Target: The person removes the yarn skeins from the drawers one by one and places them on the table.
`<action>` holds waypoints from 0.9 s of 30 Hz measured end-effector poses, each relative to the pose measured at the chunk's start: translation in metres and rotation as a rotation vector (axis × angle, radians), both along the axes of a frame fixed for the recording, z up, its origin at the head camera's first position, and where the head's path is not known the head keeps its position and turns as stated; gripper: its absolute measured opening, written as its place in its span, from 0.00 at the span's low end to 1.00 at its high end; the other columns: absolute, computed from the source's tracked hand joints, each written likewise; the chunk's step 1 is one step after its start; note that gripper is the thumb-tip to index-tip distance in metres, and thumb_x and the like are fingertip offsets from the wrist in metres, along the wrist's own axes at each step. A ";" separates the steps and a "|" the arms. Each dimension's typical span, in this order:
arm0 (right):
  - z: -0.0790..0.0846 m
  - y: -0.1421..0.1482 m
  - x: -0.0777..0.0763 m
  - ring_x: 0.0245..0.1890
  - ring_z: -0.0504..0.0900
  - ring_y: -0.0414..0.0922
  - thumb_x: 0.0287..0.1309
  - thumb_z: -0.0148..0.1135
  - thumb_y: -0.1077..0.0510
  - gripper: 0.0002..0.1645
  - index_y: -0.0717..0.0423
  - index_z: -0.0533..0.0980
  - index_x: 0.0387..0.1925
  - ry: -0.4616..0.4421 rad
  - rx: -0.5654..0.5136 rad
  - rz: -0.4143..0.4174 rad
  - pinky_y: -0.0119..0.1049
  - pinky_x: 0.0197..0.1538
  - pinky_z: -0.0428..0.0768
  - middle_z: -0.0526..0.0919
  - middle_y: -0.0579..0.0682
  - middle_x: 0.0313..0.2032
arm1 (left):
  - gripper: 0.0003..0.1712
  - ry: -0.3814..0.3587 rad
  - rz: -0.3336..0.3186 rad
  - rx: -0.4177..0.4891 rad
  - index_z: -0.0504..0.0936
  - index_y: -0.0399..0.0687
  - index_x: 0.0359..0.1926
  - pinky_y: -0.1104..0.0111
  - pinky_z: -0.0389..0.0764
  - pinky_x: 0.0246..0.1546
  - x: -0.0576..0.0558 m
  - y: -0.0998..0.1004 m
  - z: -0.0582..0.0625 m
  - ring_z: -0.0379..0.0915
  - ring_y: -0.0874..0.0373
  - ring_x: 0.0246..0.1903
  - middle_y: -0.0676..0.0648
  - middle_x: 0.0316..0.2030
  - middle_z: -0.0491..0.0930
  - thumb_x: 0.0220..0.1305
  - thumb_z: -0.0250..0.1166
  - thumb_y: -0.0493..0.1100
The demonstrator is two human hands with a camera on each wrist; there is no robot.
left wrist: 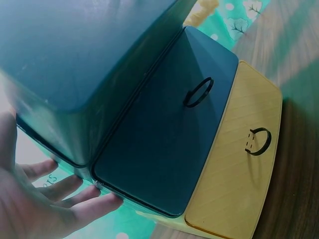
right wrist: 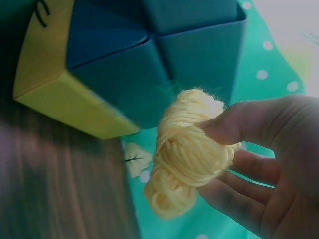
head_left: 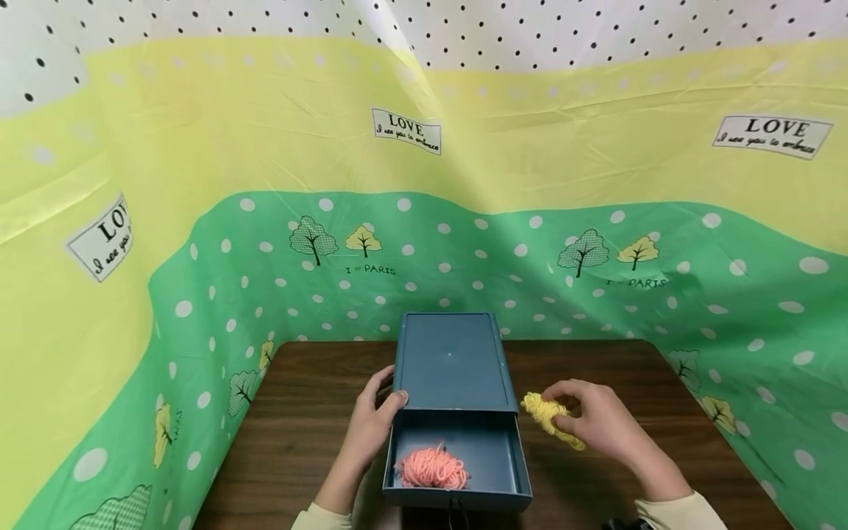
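My right hand (head_left: pixel 599 423) pinches a bundle of yellow yarn (head_left: pixel 548 418) between thumb and fingers, just right of a blue drawer unit (head_left: pixel 453 361). In the right wrist view, the yarn bundle (right wrist: pixel 187 154) is wound and knotted, held in front of the unit's side. My left hand (head_left: pixel 373 412) rests on the unit's left side, thumb at the top's front corner. Its fingers (left wrist: pixel 97 205) look fairly straight against the side in the left wrist view. The top drawer (head_left: pixel 497 449) is pulled out, with a bundle of pink yarn (head_left: pixel 433 468) lying in its left part.
Below the pulled-out drawer are a closed blue drawer front (left wrist: pixel 164 134) and a yellow drawer front (left wrist: pixel 234 159), each with a black loop handle. The unit stands on a dark wooden table (head_left: pixel 298 412). A green and yellow printed curtain (head_left: pixel 450 243) hangs behind and at both sides.
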State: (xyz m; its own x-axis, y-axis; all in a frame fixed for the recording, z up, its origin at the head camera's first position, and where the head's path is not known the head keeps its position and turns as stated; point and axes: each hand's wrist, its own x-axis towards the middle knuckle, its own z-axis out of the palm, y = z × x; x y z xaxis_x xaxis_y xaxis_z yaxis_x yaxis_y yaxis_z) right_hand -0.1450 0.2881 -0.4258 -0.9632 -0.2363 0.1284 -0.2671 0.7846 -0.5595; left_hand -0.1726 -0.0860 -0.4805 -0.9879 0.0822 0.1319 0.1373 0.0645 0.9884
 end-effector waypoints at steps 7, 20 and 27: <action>-0.027 0.006 -0.005 0.41 0.83 0.44 0.52 0.76 0.64 0.17 0.48 0.85 0.44 -0.079 -0.018 -0.008 0.39 0.39 0.82 0.87 0.45 0.44 | 0.32 -0.004 0.001 -0.003 0.70 0.47 0.73 0.55 0.77 0.58 0.002 0.001 0.000 0.70 0.40 0.66 0.37 0.68 0.72 0.69 0.63 0.44; -0.061 0.015 -0.017 0.42 0.84 0.45 0.49 0.76 0.67 0.17 0.51 0.85 0.42 -0.118 0.010 -0.087 0.43 0.41 0.82 0.88 0.47 0.42 | 0.33 0.008 0.012 -0.014 0.70 0.46 0.72 0.57 0.77 0.57 0.000 0.002 0.003 0.70 0.40 0.65 0.36 0.67 0.73 0.68 0.62 0.43; -0.086 0.020 -0.018 0.40 0.84 0.45 0.49 0.77 0.66 0.17 0.49 0.85 0.41 -0.107 0.062 -0.128 0.44 0.42 0.83 0.88 0.46 0.41 | 0.33 0.003 0.006 -0.014 0.70 0.46 0.73 0.55 0.77 0.57 0.002 0.002 0.003 0.70 0.39 0.66 0.36 0.67 0.72 0.68 0.62 0.43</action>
State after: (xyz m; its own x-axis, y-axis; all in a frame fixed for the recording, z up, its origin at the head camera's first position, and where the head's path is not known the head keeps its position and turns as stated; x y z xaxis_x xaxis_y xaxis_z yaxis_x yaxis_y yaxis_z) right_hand -0.1627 0.3082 -0.5121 -0.9933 -0.1147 0.0130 -0.1041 0.8421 -0.5291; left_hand -0.1705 -0.0840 -0.4776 -0.9879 0.0778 0.1340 0.1401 0.0789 0.9870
